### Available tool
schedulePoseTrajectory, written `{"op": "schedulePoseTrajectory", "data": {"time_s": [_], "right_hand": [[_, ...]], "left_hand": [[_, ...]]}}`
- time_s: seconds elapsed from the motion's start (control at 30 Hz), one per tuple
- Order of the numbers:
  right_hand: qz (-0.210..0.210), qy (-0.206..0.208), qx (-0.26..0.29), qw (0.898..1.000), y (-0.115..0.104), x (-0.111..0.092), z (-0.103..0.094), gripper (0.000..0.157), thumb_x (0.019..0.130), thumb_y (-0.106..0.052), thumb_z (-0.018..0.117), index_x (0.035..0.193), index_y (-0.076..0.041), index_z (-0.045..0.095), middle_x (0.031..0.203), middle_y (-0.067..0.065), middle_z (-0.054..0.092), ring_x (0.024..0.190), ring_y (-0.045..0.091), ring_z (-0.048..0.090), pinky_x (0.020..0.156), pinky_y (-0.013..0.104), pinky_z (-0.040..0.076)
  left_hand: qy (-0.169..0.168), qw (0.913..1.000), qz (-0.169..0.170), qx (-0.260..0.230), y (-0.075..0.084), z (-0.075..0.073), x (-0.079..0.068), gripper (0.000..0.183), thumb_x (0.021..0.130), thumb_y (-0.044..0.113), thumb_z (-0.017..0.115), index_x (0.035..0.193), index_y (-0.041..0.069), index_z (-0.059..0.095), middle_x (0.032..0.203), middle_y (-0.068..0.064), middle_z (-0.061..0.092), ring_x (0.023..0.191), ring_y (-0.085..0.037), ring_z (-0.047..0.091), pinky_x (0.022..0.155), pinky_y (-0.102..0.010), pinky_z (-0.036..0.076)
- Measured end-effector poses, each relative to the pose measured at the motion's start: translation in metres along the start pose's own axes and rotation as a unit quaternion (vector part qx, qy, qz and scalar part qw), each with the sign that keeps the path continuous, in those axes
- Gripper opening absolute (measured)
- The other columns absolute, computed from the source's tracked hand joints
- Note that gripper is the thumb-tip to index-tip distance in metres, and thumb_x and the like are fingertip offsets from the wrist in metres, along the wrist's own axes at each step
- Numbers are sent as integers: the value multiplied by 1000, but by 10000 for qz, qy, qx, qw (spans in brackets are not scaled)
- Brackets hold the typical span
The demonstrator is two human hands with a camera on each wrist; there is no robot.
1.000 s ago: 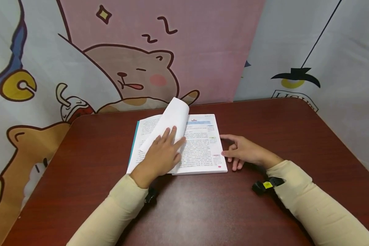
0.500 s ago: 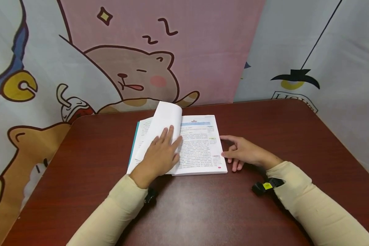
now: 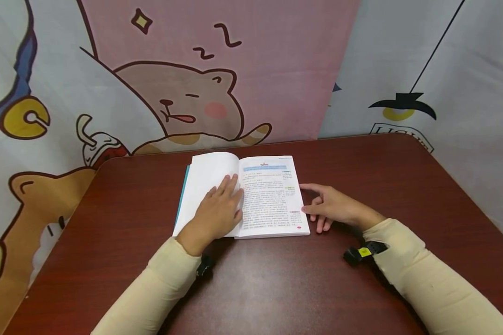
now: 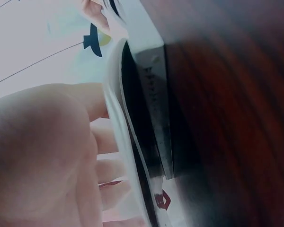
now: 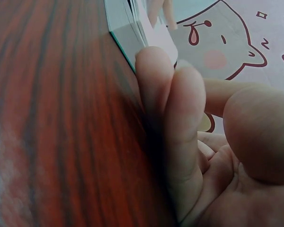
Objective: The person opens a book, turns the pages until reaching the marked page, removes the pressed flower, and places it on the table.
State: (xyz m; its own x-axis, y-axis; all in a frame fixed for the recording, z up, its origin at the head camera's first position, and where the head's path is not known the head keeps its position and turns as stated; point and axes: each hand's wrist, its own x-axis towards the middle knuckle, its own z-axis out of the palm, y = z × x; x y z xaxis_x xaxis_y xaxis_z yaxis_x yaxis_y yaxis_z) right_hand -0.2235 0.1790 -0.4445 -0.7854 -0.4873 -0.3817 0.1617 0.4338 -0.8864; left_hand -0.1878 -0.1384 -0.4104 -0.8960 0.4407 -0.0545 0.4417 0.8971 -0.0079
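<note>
An opened book (image 3: 270, 200) lies on the table, with printed text on its right page and a mostly blank white left page (image 3: 211, 170). My left hand (image 3: 218, 211) rests on that left page near the spine, its fingers extended. In the left wrist view, the fingers (image 4: 111, 170) lie against the raised sheets. At the book's right edge is my right hand (image 3: 337, 207), its forefinger and thumb touching the edge and the other fingers loosely bent. The right wrist view shows these bent fingers (image 5: 184, 109) close to the tabletop, with the book's corner (image 5: 123, 23) beyond.
The brown wooden table (image 3: 276, 288) extends around the book on every side. Behind it hangs a cloth (image 3: 285, 70) printed with cartoon animals. A black wrist strap (image 3: 362, 252) shows under the right sleeve.
The curled white page has swung left and down under my left hand, and now lies over the left side of the book. My right hand has stayed at the right edge.
</note>
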Motion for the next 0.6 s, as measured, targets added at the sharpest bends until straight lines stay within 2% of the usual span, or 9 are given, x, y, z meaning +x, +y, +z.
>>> {"op": "schedulePoseTrajectory", "data": {"time_s": [0.2,0.4,0.6], "right_hand": [[-10,4,-83,10000,-1,-1,-2,80,95,-19,68,159,-15,20,76,12,62,53,25,69,48,38,57],[-2,3,-99,10000,-1,-1,-2,80,95,-19,68,159,-16,20,75,12,62,53,25,69,48,38,56],[5,-26,-84,10000,-1,-1,-3,81,95,-19,68,159,-16,19,76,12,61,53,25,69,48,37,56]], "left_hand": [[-254,9995,-64,-150,0,-1,0,54,102,31,49,152,10,44,166,-17,22,155,-33,19,120,-56,27],[-291,9994,-82,-159,2,-2,-1,55,102,31,50,151,9,44,162,-19,32,151,-36,28,118,-55,31],[-371,9989,-44,-273,3,-1,0,58,102,37,50,155,15,39,163,-16,31,152,-37,26,119,-56,29]]}}
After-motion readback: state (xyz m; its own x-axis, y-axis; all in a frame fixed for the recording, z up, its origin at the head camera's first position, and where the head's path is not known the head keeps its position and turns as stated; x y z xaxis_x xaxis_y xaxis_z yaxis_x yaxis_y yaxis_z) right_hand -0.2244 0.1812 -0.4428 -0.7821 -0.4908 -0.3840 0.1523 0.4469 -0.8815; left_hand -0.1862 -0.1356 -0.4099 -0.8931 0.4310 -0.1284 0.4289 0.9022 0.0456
